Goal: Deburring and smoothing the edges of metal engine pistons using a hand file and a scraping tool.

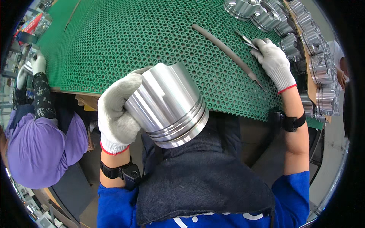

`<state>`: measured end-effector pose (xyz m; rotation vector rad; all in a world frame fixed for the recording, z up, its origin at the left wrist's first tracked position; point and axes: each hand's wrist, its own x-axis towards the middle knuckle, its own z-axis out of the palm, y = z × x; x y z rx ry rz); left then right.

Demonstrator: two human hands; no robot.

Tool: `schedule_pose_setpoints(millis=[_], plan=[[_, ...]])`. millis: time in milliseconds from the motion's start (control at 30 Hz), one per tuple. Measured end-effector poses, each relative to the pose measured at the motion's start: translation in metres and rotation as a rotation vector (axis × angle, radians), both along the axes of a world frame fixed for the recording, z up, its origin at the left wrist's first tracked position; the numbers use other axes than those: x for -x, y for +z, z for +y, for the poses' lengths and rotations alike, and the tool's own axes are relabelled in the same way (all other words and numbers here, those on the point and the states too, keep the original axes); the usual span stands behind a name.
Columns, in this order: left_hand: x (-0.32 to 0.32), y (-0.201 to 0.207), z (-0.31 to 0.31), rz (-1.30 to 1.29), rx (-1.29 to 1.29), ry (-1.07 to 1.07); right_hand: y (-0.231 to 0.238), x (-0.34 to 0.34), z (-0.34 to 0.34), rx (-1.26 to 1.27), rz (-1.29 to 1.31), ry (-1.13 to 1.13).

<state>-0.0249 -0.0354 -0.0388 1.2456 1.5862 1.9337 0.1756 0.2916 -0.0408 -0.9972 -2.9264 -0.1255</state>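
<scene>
Silvery piston (169, 104): tilted, grooved end low, in left hand (121, 110). Slim metal tool (247, 41) under right hand (270, 59).

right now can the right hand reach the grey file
Probably yes: the file lies on the mat beside the right hand, nothing between, though that hand holds a small tool.
</scene>
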Motion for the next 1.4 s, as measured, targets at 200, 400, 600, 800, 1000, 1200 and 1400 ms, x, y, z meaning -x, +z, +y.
schedule_pose_setpoints(millis=[200, 400, 600, 800, 1000, 1200, 1400], plan=[[0.008, -0.024, -0.015, -0.431, -0.172, -0.172, 0.033, -0.014, -0.052, 0.174, 0.361, 0.23], [-0.001, -0.039, -0.014, -0.669, 0.024, -0.105, 0.027, -0.038, -0.127, 0.326, 0.421, 0.544], [-0.005, -0.026, -0.005, -0.67, -0.182, -0.337, 0.005, -0.048, -0.135, 0.42, 0.446, 0.468], [-0.013, -0.019, -0.008, -0.36, -0.004, -0.092, 0.011, -0.049, -0.134, 0.394, 0.46, 0.508], [-0.016, 0.015, 0.021, 0.032, 0.208, -0.093, 0.025, -0.045, -0.13, 0.245, 0.412, 0.544], [-0.023, 0.025, 0.027, 0.137, 0.473, -0.062, 0.043, -0.032, -0.132, 0.246, 0.347, 0.607], [-0.033, -0.032, 0.013, -1.451, -0.336, -0.582, 0.022, -0.039, -0.081, 0.028, 0.477, -0.009]])
